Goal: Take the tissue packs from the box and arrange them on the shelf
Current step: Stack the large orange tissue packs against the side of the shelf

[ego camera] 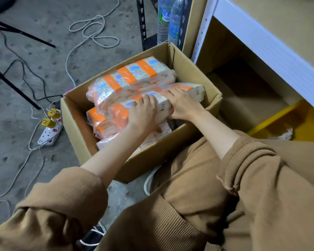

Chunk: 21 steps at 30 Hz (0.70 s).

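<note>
An open cardboard box (192, 73) stands on the floor in front of my knees. Several orange-and-white tissue packs in clear wrap lie inside it. One long pack (132, 77) rests along the far side. Both hands grip a second long pack (194, 92) lying on top near the middle: my left hand (143, 113) holds its left part with the thumb underneath, my right hand (181, 104) lies over its right part. More packs (100, 122) sit lower at the box's left. The shelf (272, 46), with a white front rail and brown boards, stands to the right.
Two water bottles (169, 20) stand behind the box beside a black metal upright (141, 22). A power strip (49, 132) with yellow plugs and loose cables lie on the concrete floor at left. Black tripod legs (14, 86) cross the far left. A yellow bin (279, 120) sits under the shelf.
</note>
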Available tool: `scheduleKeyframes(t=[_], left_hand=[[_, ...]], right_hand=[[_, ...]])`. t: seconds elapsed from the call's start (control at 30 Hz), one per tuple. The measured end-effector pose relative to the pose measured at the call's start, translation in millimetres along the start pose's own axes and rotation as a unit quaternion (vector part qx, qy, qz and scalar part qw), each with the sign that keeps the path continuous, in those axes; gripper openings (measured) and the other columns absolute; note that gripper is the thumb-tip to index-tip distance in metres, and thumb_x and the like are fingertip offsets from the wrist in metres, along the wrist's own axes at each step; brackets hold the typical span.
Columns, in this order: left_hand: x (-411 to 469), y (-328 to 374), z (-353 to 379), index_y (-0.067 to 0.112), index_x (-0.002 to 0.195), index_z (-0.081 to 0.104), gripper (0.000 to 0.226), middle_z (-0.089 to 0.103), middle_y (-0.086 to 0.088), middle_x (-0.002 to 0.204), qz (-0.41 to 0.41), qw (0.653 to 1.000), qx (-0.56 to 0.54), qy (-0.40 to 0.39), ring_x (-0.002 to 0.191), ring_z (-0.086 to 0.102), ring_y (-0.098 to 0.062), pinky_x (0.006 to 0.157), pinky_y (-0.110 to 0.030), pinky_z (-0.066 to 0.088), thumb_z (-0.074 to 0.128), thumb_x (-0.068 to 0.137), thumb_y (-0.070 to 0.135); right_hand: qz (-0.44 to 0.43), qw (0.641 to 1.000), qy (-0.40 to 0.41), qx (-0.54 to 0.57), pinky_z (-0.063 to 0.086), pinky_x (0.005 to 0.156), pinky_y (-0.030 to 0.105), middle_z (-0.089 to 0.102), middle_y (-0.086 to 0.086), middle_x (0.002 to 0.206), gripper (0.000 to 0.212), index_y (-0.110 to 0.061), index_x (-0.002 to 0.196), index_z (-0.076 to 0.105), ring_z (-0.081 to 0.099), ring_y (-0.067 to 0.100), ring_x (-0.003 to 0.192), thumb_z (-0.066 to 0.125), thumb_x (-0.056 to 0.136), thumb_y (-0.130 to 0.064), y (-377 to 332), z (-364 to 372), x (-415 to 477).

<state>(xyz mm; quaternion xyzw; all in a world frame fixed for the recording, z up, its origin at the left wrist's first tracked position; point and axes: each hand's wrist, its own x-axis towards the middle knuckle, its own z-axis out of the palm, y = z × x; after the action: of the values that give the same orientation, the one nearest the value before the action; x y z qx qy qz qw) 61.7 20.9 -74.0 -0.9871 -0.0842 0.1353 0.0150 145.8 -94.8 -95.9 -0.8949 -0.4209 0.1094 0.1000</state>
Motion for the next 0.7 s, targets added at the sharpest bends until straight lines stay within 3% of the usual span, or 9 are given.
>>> scheduleKeyframes(t=[0.27, 0.53, 0.7], left_hand=[[-13.8, -13.2, -3.6, 0.005, 0.130, 0.041, 0.058, 0.054, -0.012, 0.131, 0.019, 0.998, -0.031, 0.057, 0.118, 0.055, -0.031, 0.085, -0.041, 0.048, 0.064, 0.080, 0.023], [-39.2, -14.6, -31.9, 0.009, 0.135, 0.038, 0.063, 0.051, -0.012, 0.137, 0.046, 0.993, -0.051, 0.097, 0.120, 0.054, -0.032, 0.089, -0.040, 0.046, 0.063, 0.083, 0.034], [-61.1, -11.3, -69.6, 0.010, 0.135, 0.040, 0.059, 0.051, -0.011, 0.138, 0.061, 0.983, -0.066, 0.162, 0.120, 0.054, -0.031, 0.091, -0.040, 0.043, 0.062, 0.082, 0.026]], right_hand=[[-0.025, 0.997, 0.064, -0.019, 0.036, 0.107, 0.038, 0.052, 0.017, 0.132, 0.058, -0.003, 0.131, 0.046, 0.047, 0.030, 0.125, 0.068, 0.078, -0.016, -3.9, 1.3, -7.1], [-0.025, 0.990, 0.137, -0.038, 0.043, 0.101, 0.042, 0.060, 0.022, 0.121, 0.060, 0.001, 0.121, 0.054, 0.055, 0.036, 0.115, 0.076, 0.070, -0.021, -17.3, -25.6, -31.6], [-0.017, 0.976, 0.206, -0.069, 0.045, 0.097, 0.041, 0.061, 0.021, 0.120, 0.056, 0.000, 0.120, 0.055, 0.057, 0.036, 0.113, 0.074, 0.071, -0.018, -30.6, -64.2, -50.1]])
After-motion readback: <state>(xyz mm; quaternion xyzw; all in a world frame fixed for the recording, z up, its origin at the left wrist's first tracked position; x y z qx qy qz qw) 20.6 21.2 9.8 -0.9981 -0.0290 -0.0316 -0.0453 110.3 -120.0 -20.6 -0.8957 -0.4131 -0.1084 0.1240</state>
